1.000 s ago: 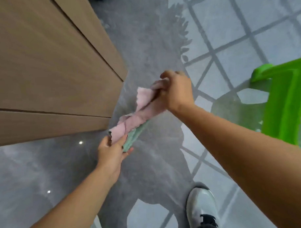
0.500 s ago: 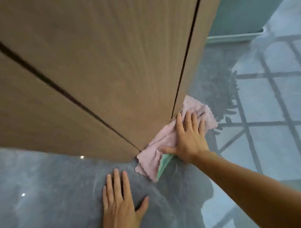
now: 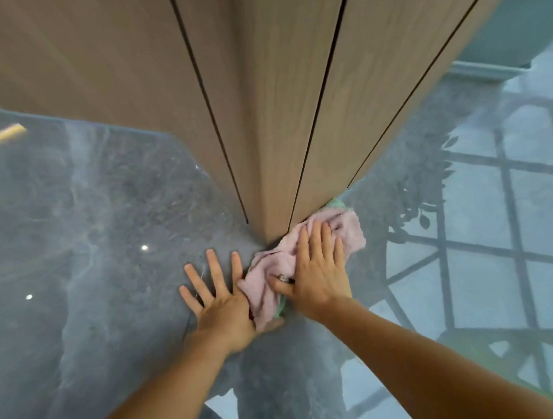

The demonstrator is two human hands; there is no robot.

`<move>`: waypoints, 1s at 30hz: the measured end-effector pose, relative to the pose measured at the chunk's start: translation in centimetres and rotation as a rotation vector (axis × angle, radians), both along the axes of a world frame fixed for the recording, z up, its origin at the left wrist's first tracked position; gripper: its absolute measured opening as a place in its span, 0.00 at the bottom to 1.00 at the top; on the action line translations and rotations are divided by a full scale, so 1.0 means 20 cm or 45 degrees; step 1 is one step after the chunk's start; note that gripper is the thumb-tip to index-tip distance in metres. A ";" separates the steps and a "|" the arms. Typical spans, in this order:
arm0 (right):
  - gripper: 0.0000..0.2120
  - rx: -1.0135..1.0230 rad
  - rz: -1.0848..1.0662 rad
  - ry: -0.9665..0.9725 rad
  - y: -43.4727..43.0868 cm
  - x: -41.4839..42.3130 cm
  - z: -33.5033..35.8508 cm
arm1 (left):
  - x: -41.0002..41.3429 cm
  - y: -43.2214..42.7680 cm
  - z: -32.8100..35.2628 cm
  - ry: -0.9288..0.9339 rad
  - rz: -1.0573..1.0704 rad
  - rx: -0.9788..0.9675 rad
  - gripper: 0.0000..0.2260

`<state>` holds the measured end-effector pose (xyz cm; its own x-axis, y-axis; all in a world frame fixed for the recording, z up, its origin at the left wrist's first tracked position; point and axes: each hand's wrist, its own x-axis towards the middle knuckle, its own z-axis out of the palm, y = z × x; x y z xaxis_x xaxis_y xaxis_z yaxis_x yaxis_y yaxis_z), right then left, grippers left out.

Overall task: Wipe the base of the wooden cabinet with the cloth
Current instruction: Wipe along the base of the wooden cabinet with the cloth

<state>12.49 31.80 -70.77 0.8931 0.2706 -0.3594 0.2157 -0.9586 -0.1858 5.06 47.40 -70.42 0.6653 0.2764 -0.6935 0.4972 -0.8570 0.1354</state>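
A soft, crumpled pink cloth [image 3: 305, 264] with a green underside lies on the glossy grey marbled floor [image 3: 98, 247], bunched against the bottom corner of the wood-grain cabinet [image 3: 265, 115], whose flat panels are split by thin dark gaps. The right hand [image 3: 318, 270] presses flat on the cloth, fingers spread, a ring on the thumb. The left hand [image 3: 218, 299] lies flat and splayed on the floor, touching the cloth's edge, gripping nothing.

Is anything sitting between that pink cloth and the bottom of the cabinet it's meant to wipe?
Nothing visible. The pink cloth lies against the cabinet base at its corner, pressed flat by the right hand. The left hand rests on the floor beside it.
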 end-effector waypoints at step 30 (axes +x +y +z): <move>0.51 -0.252 -0.705 0.185 -0.50 0.44 0.10 | -0.02 0.02 0.04 -0.017 -0.062 -0.075 0.62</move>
<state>21.21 21.82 -68.86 0.8203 -0.3046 -0.4841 -0.3392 -0.9406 0.0172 4.59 47.70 -69.68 0.6861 0.2024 -0.6988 0.4529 -0.8705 0.1926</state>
